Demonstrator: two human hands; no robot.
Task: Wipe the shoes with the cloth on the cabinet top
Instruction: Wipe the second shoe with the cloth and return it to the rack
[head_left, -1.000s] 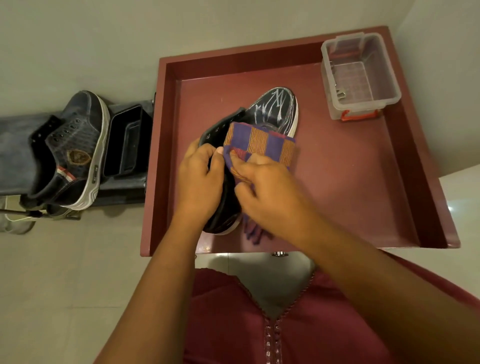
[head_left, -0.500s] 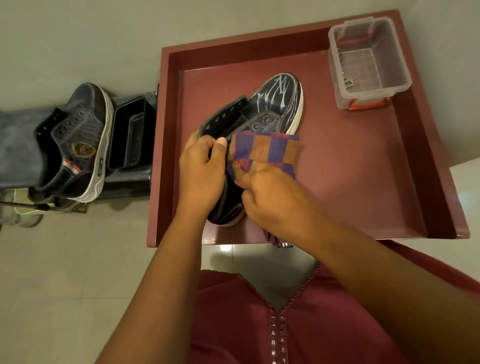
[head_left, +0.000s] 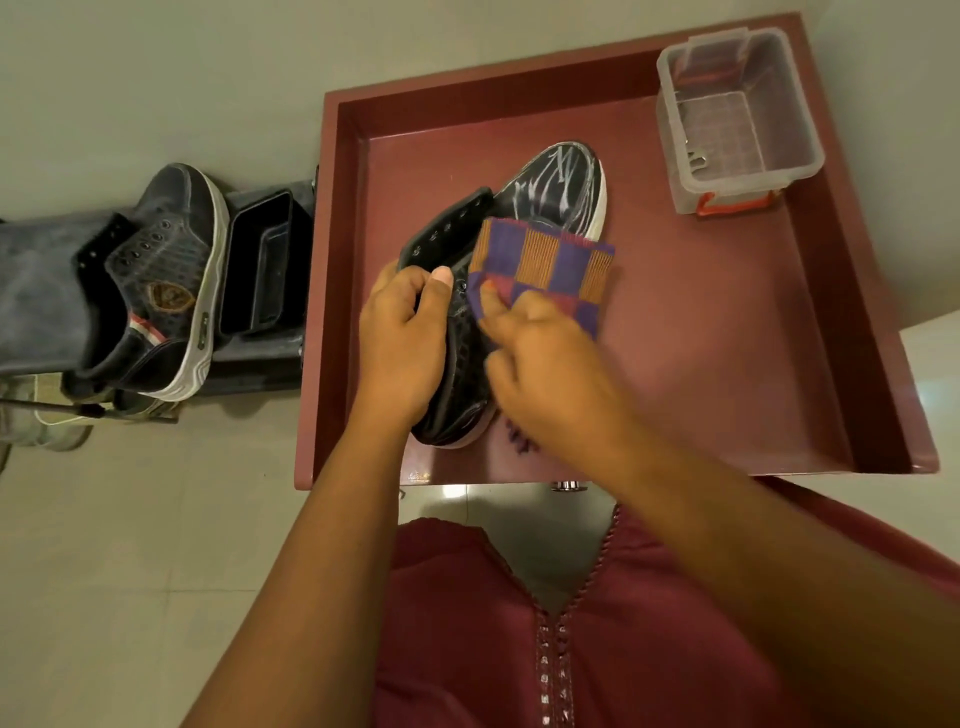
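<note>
Shoe (head_left: 550, 192) on the cabinet top (head_left: 727, 364), lying toe away from the person, heel near the front edge. Cloth (head_left: 545, 265), checked purple and orange, lies draped across the mid-upper, just behind the patterned toe. Right hand (head_left: 545, 374) pinches the cloth's near edge, fingers curled into the fabric; its outline is blurred, which suggests a wiping stroke under way. Left hand (head_left: 405, 338) grips the shoe's collar and side, thumb on the tongue flap, steadying it.

Against the frame half a second before, the cloth sits slightly farther up and to the right on the upper, spread wider over the side; a second before, it lay bunched closer to the collar. The left hand's hold is unchanged. Judged from this, wiping is moving across the middle of the shoe; the toe looks yet to be covered.

Second shoe (head_left: 156, 291) stands off the cabinet to the left, beside a black tray (head_left: 265, 260), apparently not yet wiped. Clear box (head_left: 737, 119) sits in the far right corner.
</note>
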